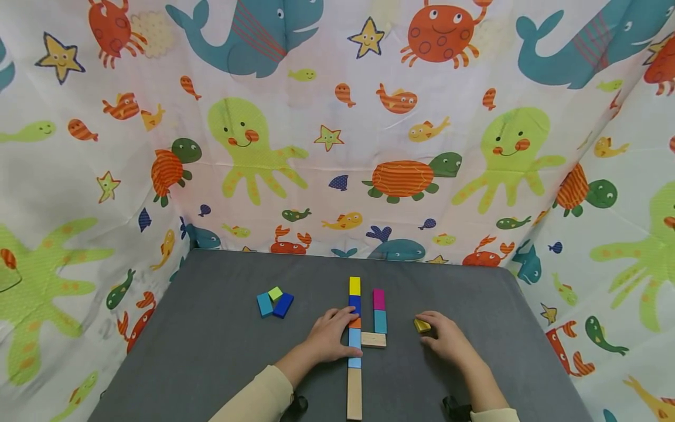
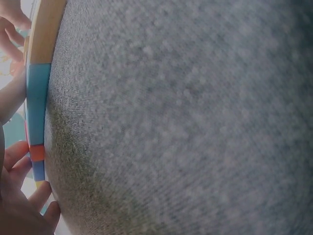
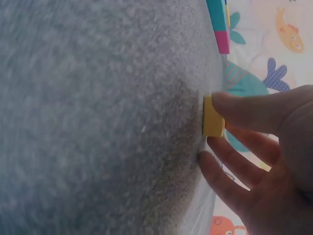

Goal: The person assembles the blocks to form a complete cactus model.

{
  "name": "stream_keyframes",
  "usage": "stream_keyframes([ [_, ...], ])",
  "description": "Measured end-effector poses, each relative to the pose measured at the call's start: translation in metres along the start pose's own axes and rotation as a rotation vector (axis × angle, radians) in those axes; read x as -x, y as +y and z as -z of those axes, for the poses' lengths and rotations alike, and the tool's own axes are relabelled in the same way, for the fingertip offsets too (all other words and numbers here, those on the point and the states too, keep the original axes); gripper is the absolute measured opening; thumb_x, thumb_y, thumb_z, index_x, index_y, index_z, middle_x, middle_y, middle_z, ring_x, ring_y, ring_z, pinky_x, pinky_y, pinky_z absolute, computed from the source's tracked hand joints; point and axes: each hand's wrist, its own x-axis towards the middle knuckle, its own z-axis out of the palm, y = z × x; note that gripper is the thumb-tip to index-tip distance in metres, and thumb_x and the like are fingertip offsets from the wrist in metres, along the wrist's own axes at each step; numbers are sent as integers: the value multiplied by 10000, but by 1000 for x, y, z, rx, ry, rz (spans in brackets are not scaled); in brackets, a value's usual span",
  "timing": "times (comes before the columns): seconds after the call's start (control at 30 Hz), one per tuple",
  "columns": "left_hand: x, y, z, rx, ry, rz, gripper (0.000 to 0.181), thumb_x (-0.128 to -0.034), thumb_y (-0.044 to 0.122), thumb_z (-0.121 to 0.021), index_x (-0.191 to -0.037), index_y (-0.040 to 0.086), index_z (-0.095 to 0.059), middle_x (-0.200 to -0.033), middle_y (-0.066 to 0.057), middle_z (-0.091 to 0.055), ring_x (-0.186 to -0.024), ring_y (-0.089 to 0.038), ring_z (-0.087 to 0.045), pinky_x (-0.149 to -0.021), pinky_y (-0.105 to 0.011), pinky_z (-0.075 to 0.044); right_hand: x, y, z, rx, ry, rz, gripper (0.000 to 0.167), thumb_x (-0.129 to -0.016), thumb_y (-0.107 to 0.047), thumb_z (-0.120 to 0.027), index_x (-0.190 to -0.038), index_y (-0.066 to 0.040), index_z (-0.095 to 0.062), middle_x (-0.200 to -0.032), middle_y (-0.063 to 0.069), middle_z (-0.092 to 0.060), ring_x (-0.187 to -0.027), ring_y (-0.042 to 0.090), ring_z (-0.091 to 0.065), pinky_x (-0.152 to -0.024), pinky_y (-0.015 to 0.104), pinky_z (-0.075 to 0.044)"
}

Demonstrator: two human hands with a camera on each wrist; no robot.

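A straight row of blocks runs along the table: a long natural-wood block (image 1: 354, 392), light blue block (image 1: 355, 337), orange block (image 1: 355, 323), dark blue block (image 1: 355, 303) and yellow end block (image 1: 355, 286). My left hand (image 1: 329, 339) rests against this row from the left, fingertips near the orange and dark blue blocks, thumb by the light blue part. In the left wrist view those fingers (image 2: 38, 198) lie spread along it. Off to the right, my right hand (image 1: 448, 340) holds a small yellow block (image 3: 213, 117) between thumb and fingers, at the tabletop.
Branching right from the row is a short wooden block (image 1: 374, 340), with a teal block (image 1: 380, 322) and a magenta block (image 1: 378, 299) beyond it. Farther left lie a blue block (image 1: 283, 305), a light blue block (image 1: 265, 305) and a green block (image 1: 275, 293). A printed curtain (image 1: 316, 176) borders the grey table (image 1: 211, 351).
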Motion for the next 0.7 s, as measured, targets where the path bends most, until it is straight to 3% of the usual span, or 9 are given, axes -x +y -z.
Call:
stream_keyframes([
  [0.37,4,2,2,-12,3,2,889,-777,648,-773,-1523,282,-458,-1632,73,-331,-1452,-302,-318,-1146,-598,-328,-8,4,-4,14,35,-9,413,-858,-15,-773,-1261,-7,-683,-1204,147,-670,-1047,299,-650,-909,509,-535],
  [0.7,5,2,3,-3,-6,2,885,-780,642,-774,-1524,282,-456,-1636,73,-323,-1458,-302,-307,-1148,-606,-320,-22,-2,-3,39,65,4,276,-862,-76,-790,-1132,-35,-746,-1063,94,-682,-889,203,-593,-807,426,-528],
])
